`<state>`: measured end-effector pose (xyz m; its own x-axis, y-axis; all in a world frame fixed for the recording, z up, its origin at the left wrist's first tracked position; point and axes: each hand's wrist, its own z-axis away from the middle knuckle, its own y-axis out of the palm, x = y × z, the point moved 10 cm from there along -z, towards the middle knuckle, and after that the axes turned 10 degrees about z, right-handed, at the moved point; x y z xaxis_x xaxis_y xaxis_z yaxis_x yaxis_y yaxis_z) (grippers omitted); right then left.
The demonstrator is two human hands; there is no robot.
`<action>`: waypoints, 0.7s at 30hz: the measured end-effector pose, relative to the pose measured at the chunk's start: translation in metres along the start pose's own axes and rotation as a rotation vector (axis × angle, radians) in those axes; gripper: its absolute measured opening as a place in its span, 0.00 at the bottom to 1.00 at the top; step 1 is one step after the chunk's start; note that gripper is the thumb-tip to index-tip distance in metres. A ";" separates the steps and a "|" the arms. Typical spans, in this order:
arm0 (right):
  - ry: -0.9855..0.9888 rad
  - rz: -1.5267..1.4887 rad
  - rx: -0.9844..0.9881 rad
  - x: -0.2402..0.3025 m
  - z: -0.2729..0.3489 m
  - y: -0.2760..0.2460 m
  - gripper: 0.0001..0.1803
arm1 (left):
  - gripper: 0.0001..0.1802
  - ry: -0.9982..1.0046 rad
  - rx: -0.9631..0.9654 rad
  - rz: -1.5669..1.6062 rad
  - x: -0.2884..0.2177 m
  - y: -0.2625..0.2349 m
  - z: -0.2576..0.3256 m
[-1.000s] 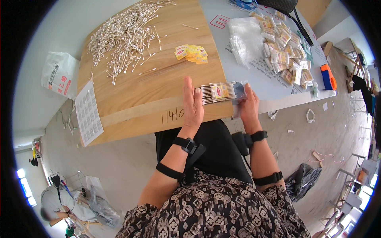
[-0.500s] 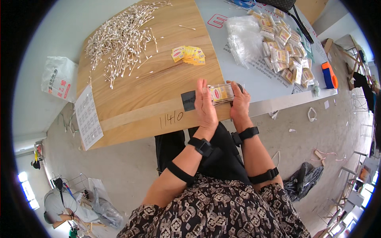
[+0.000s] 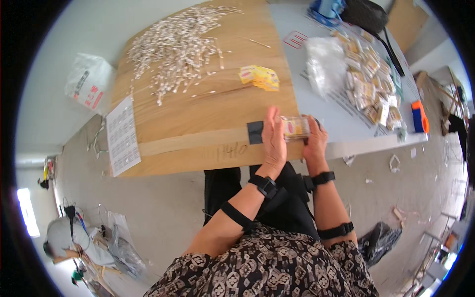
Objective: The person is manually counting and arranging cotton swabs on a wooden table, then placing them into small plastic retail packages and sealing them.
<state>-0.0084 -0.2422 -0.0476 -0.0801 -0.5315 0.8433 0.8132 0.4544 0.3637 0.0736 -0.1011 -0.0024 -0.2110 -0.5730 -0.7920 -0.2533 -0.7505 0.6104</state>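
Observation:
Between my hands lies a pack of cotton swabs (image 3: 296, 128), with a yellow and white label card on its upper face. My left hand (image 3: 273, 138) is flat, its fingers stretched out together, and its palm side presses against the pack's left end. My right hand (image 3: 315, 142) is closed round the right end, thumb and fingers on it. Both hands are at the table's near edge. Beyond them on the wooden tabletop (image 3: 198, 119) lie a small pile of yellow label cards (image 3: 260, 77) and a large heap of loose cotton swabs (image 3: 173, 47).
On the grey sheet at right are clear plastic bags (image 3: 324, 64), many filled swab packs (image 3: 368, 84), an orange and blue tape dispenser (image 3: 419, 118) and a black bag (image 3: 366, 15). A printed paper sheet (image 3: 123, 137) hangs at the left edge. Another person (image 3: 69, 237) is at lower left.
The whole view has shifted, so the table and hands appear farther right and are slightly blurred. My hands keep the same hold on the swab pack.

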 end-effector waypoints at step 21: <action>-0.911 1.019 0.408 0.019 0.120 0.142 0.17 | 0.12 0.045 -0.451 -1.465 -0.159 -0.136 -0.166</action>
<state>0.0365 -0.1014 0.0675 -0.0346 0.7133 0.7000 0.5326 0.6058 -0.5910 0.2983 0.0375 0.0389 -0.0091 0.7332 -0.6800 0.0941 -0.6763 -0.7306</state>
